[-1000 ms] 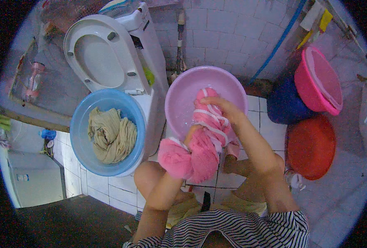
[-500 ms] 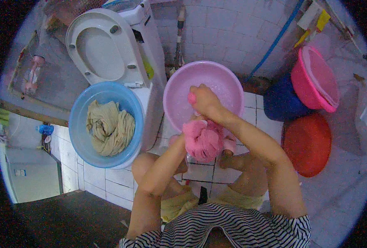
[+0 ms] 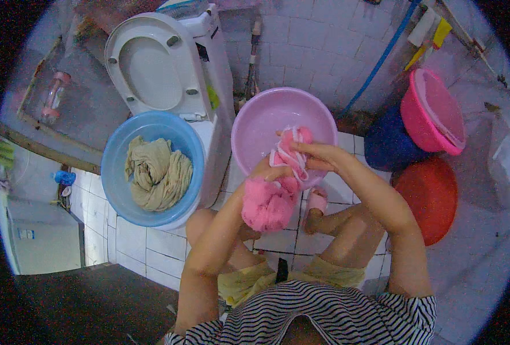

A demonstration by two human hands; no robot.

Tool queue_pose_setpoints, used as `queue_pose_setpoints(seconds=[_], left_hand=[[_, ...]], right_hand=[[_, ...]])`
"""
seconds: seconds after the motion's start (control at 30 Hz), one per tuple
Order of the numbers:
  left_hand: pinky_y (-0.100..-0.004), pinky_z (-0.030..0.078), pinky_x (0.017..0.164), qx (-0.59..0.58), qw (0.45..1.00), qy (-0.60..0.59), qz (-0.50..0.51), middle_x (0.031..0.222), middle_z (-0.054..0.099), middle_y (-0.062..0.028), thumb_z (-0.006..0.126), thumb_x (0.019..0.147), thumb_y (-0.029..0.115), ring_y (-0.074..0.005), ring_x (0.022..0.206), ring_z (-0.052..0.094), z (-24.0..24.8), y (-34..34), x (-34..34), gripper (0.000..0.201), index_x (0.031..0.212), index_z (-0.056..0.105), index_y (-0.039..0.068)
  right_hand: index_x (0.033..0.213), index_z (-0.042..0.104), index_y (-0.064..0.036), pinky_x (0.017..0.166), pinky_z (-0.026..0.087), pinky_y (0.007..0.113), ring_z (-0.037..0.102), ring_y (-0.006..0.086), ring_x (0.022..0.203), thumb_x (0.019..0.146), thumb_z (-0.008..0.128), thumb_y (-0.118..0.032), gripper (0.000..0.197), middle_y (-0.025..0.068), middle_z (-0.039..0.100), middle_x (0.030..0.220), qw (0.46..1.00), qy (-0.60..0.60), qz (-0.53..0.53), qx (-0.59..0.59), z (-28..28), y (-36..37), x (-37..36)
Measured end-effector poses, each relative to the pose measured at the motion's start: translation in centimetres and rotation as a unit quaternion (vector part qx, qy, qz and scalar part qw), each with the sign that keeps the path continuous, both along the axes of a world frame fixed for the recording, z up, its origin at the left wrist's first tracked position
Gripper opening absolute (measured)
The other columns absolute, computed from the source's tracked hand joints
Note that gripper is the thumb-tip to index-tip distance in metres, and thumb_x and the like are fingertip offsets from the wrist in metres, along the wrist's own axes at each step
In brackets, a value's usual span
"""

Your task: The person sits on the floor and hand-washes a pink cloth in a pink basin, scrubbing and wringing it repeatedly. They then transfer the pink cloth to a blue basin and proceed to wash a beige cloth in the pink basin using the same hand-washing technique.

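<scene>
A fluffy pink towel with white edging (image 3: 270, 206) is bunched between my hands over the near side of a light purple basin (image 3: 244, 112). My left hand (image 3: 268, 171) is closed around its middle, with the bulk of the towel hanging in a clump by that forearm. Just to the right and slightly farther off, my right hand (image 3: 319, 155) grips the other end, where the white edging shows. Some of the left fingers are covered by the towel. The basin stands on the tiled floor in front of my feet.
At left a blue basin (image 3: 110, 190) holding a crumpled beige cloth (image 3: 158, 172) rests on the toilet (image 3: 147, 63), whose lid is up. At right are a dark blue bucket (image 3: 387, 144), a bright pink basin (image 3: 430, 115) and a red basin (image 3: 430, 198). A blue pipe (image 3: 381, 63) slants along the wall.
My right hand has turned from a fist over the basin to a more open-knuckled hold nearer me. The towel's bulk has shifted slightly left, and its white edging shows more.
</scene>
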State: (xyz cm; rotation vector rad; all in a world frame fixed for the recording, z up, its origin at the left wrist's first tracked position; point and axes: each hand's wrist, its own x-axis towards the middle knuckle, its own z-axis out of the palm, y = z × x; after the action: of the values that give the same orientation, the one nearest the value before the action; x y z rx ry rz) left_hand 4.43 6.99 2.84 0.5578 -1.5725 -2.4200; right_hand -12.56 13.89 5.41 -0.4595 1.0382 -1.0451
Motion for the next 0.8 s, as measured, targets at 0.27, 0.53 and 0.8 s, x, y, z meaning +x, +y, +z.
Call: queue_pose_setpoints(seconds=[0.27,0.53,0.8], left_hand=[[-0.0284,0.045,0.083,0.008,0.999,0.006,-0.032,0.113,0.054,-0.0062,0.063,0.065,0.004,-0.0162,0.1,0.054,2.4,1.5,1.2,0.067,0.128,0.039,0.003],[-0.0312,0.045,0.086,-0.061,0.995,0.051,-0.061,0.115,0.052,-0.0089,0.07,0.066,0.002,-0.0179,0.104,0.052,-1.2,1.7,2.1,0.07,0.127,0.035,0.002],[-0.0391,0.042,0.093,-0.062,0.986,-0.017,0.153,0.122,0.042,-0.0203,0.078,0.066,0.012,-0.0264,0.111,0.049,-1.3,3.8,2.7,0.103,0.136,0.003,0.004]], right_hand=[[0.131,0.04,-0.0081,0.09,0.044,0.034,0.051,0.017,0.111,0.073,0.075,-0.019,0.068,0.0085,0.053,0.12,0.991,0.101,-0.005,-0.088,0.7,2.5,2.7],[0.137,0.03,-0.0053,0.085,0.045,0.029,0.051,0.0171,0.107,0.068,0.078,-0.02,0.085,0.008,0.052,0.117,0.916,0.373,-0.007,-0.15,-1.1,3.1,4.6],[0.118,0.05,-0.0024,0.087,0.045,0.033,0.056,0.0185,0.099,0.063,0.078,-0.017,0.063,0.0089,0.058,0.109,0.911,0.327,-0.205,-0.147,0.7,2.8,7.8]])
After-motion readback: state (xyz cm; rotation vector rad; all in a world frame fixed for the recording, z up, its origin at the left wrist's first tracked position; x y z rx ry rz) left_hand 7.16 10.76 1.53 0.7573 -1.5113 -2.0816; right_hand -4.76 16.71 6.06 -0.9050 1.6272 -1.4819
